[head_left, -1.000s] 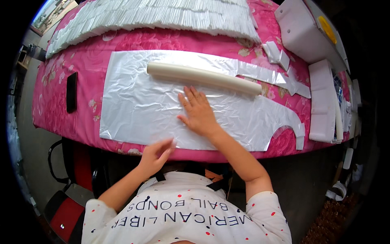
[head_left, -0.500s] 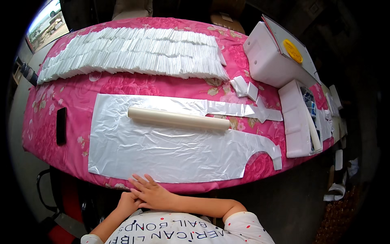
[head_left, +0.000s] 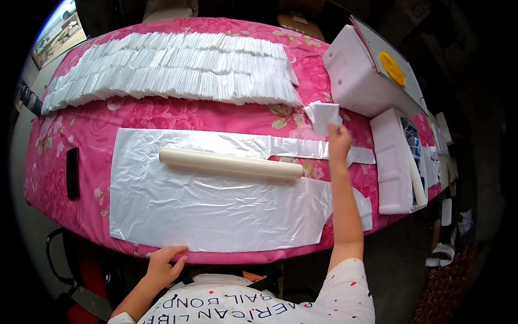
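My right hand [head_left: 340, 141] is stretched forward over the table's right side, fingers closed on the lower corner of a folded white square [head_left: 327, 114]. Other white folded pieces show partly behind that square. My left hand [head_left: 166, 264] is at the table's front edge, fingers apart and holding nothing, beside the near edge of a white plastic sheet [head_left: 216, 210]. This sheet lies flat, creased, with strap-like arms pointing right; my right forearm hides part of them. A cream-coloured smooth cylinder [head_left: 232, 163] rests across its upper half.
Long rows of upright folded white pieces [head_left: 172, 70] fill the far left of the pink flowered tablecloth [head_left: 162, 114]. A black phone [head_left: 72, 173] lies at left. At right stand a large foam box [head_left: 350, 75] with a yellow round object [head_left: 392, 68] on top, and a smaller foam box [head_left: 386, 173].
My hands were together at the front edge. Now the right has reached far right and gripped a folded white square, while the left has shifted left and opened.
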Action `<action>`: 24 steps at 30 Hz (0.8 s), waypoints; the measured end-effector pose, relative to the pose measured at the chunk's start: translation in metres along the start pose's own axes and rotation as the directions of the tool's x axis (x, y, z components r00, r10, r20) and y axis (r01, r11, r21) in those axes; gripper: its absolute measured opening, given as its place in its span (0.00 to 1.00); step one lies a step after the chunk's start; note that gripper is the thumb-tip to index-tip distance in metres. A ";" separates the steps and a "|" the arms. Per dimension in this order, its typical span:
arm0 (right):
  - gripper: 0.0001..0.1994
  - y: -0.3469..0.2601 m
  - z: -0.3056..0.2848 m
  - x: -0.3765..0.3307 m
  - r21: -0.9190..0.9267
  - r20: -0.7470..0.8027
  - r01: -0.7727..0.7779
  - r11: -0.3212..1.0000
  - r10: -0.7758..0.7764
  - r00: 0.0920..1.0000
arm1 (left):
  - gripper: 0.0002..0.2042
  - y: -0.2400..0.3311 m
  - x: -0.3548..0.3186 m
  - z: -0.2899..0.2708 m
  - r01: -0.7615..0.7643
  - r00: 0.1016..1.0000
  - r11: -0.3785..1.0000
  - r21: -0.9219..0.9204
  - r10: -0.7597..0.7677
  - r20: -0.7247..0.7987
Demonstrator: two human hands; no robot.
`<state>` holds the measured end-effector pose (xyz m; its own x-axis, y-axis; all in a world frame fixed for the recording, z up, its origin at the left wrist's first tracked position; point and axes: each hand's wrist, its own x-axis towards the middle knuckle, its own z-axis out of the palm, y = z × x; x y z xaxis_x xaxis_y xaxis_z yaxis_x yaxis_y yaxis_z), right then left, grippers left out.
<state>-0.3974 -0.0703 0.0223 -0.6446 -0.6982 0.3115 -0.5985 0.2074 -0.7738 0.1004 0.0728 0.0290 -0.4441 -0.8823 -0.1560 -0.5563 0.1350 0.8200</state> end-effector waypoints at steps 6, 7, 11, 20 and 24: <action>0.19 0.058 0.015 0.050 -0.749 -0.092 0.144 0.647 -0.316 0.944 | 0.11 0.006 0.008 0.004 -0.033 0.999 0.998 -0.047 0.034 0.019; 0.20 0.050 0.018 0.049 -0.718 -0.069 0.240 0.653 -0.411 0.909 | 0.11 0.005 0.009 0.003 -0.031 0.999 0.998 -0.052 0.033 0.022; 0.19 -0.004 0.052 -0.004 -0.053 0.347 0.617 0.785 -0.565 0.749 | 0.12 0.000 0.005 0.001 -0.022 1.000 1.000 -0.002 0.022 0.005; 0.28 -0.072 0.012 -0.192 -0.067 0.728 0.464 0.883 -0.274 0.629 | 0.31 0.016 0.063 0.018 -0.295 0.955 0.930 0.217 0.285 0.077; 0.26 -0.074 -0.007 -0.250 0.200 0.780 0.451 0.870 -0.420 0.464 | 0.39 0.021 0.086 0.050 -0.307 0.950 0.927 0.214 0.311 0.015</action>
<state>-0.1953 0.0942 0.0057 0.3234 -0.9455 0.0390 -0.7159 -0.2715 -0.6432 0.0160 0.0225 0.0051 -0.6055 -0.7897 0.0988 -0.5298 0.4926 0.6904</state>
